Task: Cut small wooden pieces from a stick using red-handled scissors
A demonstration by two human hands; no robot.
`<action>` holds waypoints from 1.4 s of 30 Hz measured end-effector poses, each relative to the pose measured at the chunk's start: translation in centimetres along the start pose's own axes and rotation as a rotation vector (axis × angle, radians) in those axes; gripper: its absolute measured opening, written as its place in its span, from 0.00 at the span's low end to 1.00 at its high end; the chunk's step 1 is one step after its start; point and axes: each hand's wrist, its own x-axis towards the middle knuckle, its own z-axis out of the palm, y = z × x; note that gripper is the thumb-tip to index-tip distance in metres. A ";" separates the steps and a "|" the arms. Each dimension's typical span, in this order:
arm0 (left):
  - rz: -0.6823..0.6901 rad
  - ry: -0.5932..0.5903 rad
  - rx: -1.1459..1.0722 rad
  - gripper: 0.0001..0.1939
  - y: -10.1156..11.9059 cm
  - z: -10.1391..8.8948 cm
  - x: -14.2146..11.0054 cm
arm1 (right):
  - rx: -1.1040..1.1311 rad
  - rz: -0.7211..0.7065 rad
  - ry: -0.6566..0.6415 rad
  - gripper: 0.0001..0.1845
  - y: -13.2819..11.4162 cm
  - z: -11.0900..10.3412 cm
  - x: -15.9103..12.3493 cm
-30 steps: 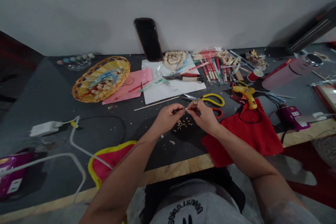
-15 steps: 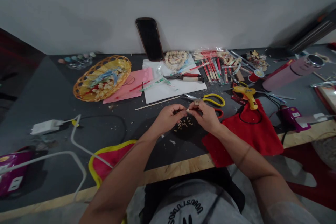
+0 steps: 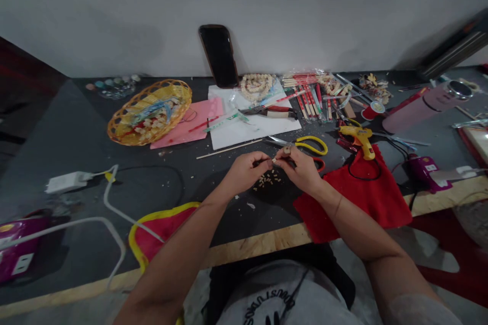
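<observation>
My left hand [image 3: 246, 170] and my right hand [image 3: 299, 166] meet fingertip to fingertip over the dark table. Between their pinched fingers is a tiny pale wooden piece [image 3: 273, 161], mostly covered by the fingertips. Below them lies a loose scatter of small pale wooden pieces [image 3: 268, 179]. Just beyond my right hand are scissors [image 3: 311, 144] with one yellow and one red handle loop. A thin wooden stick [image 3: 229, 149] rests on the table past my left hand.
A yellow basket [image 3: 114, 124] stands at the left near a propped phone [image 3: 219, 56]. Pliers [image 3: 272, 111] lie on white paper [image 3: 244, 134]. On the right are a glue gun [image 3: 358, 138], red cloth [image 3: 366, 193] and pink bottle [image 3: 423, 106]. A white cable [image 3: 109, 203] runs along the left.
Both hands stay pinched together over the scattered pieces, with only slight finger movement around the tiny piece. The whole view has shifted a little; nothing else visibly moved.
</observation>
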 end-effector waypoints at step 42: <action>-0.069 0.355 -0.296 0.15 -0.2 -1.7 0.2 | -0.616 0.112 -0.262 0.21 4.4 -5.3 0.1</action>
